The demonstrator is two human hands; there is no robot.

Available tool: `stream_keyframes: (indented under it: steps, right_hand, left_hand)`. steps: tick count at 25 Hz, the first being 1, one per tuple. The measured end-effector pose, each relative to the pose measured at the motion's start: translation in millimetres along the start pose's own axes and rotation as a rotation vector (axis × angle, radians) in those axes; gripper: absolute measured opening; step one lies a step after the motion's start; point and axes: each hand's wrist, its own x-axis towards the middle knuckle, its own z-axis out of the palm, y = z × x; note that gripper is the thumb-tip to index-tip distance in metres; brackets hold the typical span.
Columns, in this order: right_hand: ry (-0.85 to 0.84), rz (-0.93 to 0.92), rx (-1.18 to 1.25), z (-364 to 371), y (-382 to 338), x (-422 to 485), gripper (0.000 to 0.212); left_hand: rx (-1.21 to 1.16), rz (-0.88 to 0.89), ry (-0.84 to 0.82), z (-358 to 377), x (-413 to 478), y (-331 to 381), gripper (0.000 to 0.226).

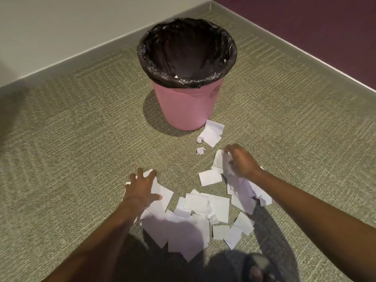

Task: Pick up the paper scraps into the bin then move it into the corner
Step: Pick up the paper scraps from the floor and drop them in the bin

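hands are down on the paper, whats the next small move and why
Probably draw both hands inward to bunch the paper scraps for one lift. The left hand lies spread flat on them, the right hand curls round some, many lie scattered on the carpet, and the bin stands open just ahead.

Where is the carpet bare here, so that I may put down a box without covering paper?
Bare carpet lies left of the bin, up to the grey wall, and right of it toward the purple wall. Crowded: the paper scraps between left hand and right hand.
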Motion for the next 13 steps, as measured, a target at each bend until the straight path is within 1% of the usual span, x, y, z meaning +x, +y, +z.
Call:
stream_keyframes:
  steps: [2,5,8,10,13]
  right_hand:
    - [0.022,0.009,0.006,-5.7,-1.6,-4.1,0.041]
    - [0.058,0.015,-0.008,-12.6,-7.8,-8.4,0.037]
    - [0.074,-0.023,-0.019,-16.6,-16.9,-13.7,0.036]
    - [0.079,-0.050,-0.001,-23.4,-23.9,-18.3,0.035]
    - [0.125,-0.089,0.050,-42.0,-35.6,-20.0,0.028]
  left_hand:
    - [0.006,0.054,0.054,0.4,-2.1,4.3,0.071]
    - [-0.053,0.128,0.046,0.9,-4.3,7.0,0.055]
    - [-0.119,0.222,0.105,5.4,-2.6,6.9,0.049]
    - [-0.267,0.218,0.133,8.2,-3.7,8.7,0.045]
    - [-0.317,0.177,0.184,-6.4,-6.0,16.8,0.013]
